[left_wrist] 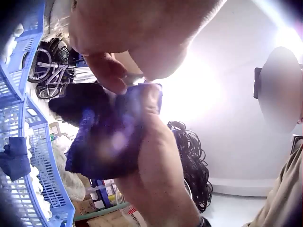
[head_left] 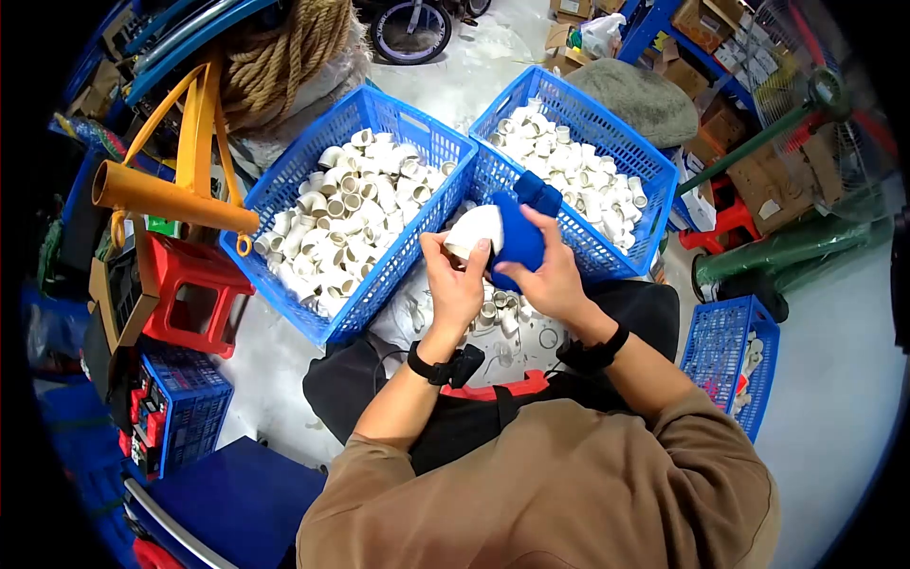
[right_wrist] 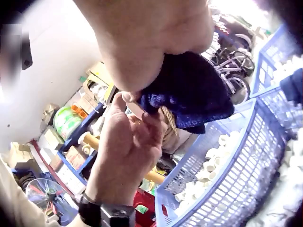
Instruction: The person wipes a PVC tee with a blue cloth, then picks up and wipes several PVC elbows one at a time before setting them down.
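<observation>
A white plastic pipe elbow (head_left: 476,228) is pinched between the fingers and thumb of my left hand (head_left: 456,292). My right hand (head_left: 557,283) grips a dark blue cloth (head_left: 519,237) and presses it against the elbow's right side. In the left wrist view the cloth (left_wrist: 106,137) hangs in folds below the fingers and hides most of the elbow. The right wrist view shows the cloth (right_wrist: 189,90) bunched under my right palm, with my left hand (right_wrist: 128,142) close beside it.
Two blue crates, a left one (head_left: 355,303) and a right one (head_left: 654,223), hold many white fittings. Another blue cloth (head_left: 537,192) hangs over the right crate's near rim. Loose fittings (head_left: 502,311) lie between my knees. A red stool (head_left: 194,294) stands left, a small blue crate (head_left: 713,341) right.
</observation>
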Demonstrator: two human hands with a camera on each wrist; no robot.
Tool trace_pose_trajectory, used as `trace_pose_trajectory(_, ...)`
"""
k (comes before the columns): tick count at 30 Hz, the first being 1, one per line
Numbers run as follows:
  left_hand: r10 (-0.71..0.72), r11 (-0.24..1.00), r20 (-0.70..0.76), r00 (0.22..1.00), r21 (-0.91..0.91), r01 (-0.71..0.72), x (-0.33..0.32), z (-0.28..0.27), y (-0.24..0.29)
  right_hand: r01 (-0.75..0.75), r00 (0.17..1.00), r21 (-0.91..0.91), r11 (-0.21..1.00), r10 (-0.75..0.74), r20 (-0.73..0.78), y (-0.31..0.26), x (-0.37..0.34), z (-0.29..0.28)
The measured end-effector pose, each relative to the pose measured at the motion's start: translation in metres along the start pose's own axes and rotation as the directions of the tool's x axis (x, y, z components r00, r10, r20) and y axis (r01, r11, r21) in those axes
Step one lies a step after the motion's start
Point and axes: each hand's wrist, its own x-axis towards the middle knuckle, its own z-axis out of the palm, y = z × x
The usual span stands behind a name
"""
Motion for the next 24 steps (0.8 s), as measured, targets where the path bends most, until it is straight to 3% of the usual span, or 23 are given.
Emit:
trace_pose_trajectory(2, 0.042, 0.996, 0.076, 0.996, -0.086, -0.035, -0.006, 0.002, 0.005, -0.126, 0.988, 0.249, 0.960, 0.143, -0.051, -0.008, -0.002, -0.002)
trace_pose_trajectory(4, 0.095, 0.992, 0.127, 0.987, -0.096, -0.083, -0.004, 0.000, 0.002, -0.056, 0.996, 0.152, 0.987, 0.066, -0.067, -0.023, 0.001, -0.010)
trace_pose_trajectory(5, 0.100, 0.991, 0.126, 0.987, -0.101, -0.088, -0.001, -0.003, 0.000, -0.189, 0.978, 0.294, 0.937, 0.207, -0.031, -0.032, 0.003, -0.015)
trace_pose_trajectory(6, 0.113, 0.993, 0.217, 0.970, 0.003, -0.117, 0.002, -0.009, -0.002, -0.317, 0.941, 0.422, 0.850, 0.338, 0.024, -0.036, 0.003, -0.020)
trace_pose_trajectory(8, 0.123, 0.982, 0.315, 0.941, 0.097, -0.161, 0.011, -0.016, 0.007, -0.343, 0.938, 0.351, 0.871, 0.341, 0.070, -0.033, 0.003, -0.028)
trace_pose_trajectory(10, 0.111, 0.945, 0.488, 0.866, 0.217, -0.244, 0.018, -0.023, 0.017, -0.369, 0.927, 0.265, 0.891, 0.331, 0.178, -0.036, 0.002, -0.036)
trace_pose_trajectory(12, 0.064, 0.947, 0.538, 0.841, 0.233, -0.221, 0.023, -0.029, 0.016, -0.382, 0.920, 0.255, 0.888, 0.338, 0.199, -0.038, 0.002, -0.041)
trace_pose_trajectory(14, 0.006, 0.947, 0.614, 0.789, 0.250, -0.201, 0.025, -0.030, 0.010, -0.570, 0.820, 0.444, 0.692, 0.440, 0.367, -0.044, 0.003, -0.048)
trace_pose_trajectory(16, 0.048, 0.973, 0.583, 0.811, 0.155, -0.168, 0.021, -0.026, -0.005, -0.622, 0.782, 0.443, 0.646, 0.477, 0.402, -0.044, 0.007, -0.054)
trace_pose_trajectory(18, 0.050, 0.994, 0.589, 0.806, 0.048, -0.097, 0.017, -0.020, -0.005, -0.746, 0.656, 0.546, 0.381, 0.560, 0.506, -0.056, 0.010, -0.059)
trace_pose_trajectory(20, 0.024, 0.998, 0.616, 0.788, 0.034, -0.057, 0.017, -0.016, -0.004, -0.733, 0.659, 0.572, 0.369, 0.594, 0.461, -0.045, 0.008, -0.054)
trace_pose_trajectory(21, -0.016, 0.991, 0.642, 0.766, 0.112, -0.073, 0.018, -0.015, -0.004, -0.597, 0.802, 0.342, 0.726, 0.525, 0.285, -0.042, 0.007, -0.053)
trace_pose_trajectory(22, -0.058, 0.978, 0.664, 0.746, 0.189, -0.092, 0.018, -0.013, -0.002, -0.372, 0.917, 0.014, 0.928, 0.366, 0.158, -0.043, 0.005, -0.050)
trace_pose_trajectory(23, 0.004, 0.962, 0.680, 0.733, 0.199, -0.189, 0.015, -0.009, 0.005, -0.244, 0.952, -0.193, 0.950, 0.273, 0.137, -0.059, 0.003, -0.049)
trace_pose_trajectory(24, 0.001, 0.962, 0.681, 0.732, 0.199, -0.187, 0.012, -0.005, 0.002, -0.024, 0.987, -0.364, 0.931, 0.080, 0.139, -0.051, 0.000, -0.045)
